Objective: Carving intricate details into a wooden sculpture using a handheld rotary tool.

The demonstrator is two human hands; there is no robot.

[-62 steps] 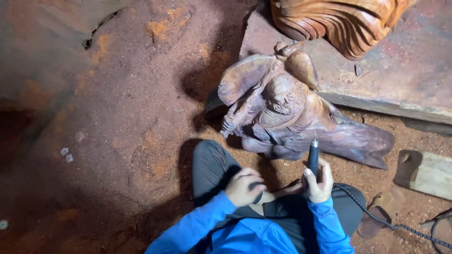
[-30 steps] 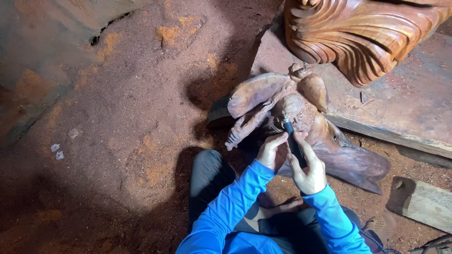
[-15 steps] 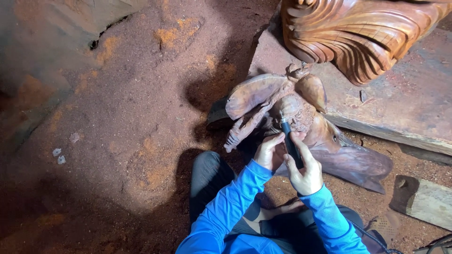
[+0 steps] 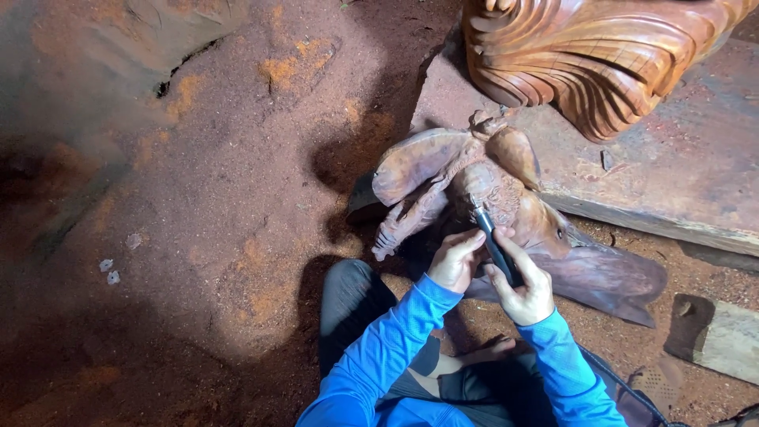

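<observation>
Sawdust floor (image 4: 221, 205), right hand (image 4: 522, 289) gripping rotary tool (image 4: 494, 241), left hand (image 4: 457, 259) curled against carved figure (image 4: 443, 170).

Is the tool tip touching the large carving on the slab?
No, the tool in the right hand meets the small wooden figure.

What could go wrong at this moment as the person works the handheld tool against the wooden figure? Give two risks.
The left hand rests right beside the tool where its tip meets the carved figure, so a slip could well catch the fingers. The right hand grips the tool low on its body, far from the tip, so the point might skid and scar the carving.
</observation>
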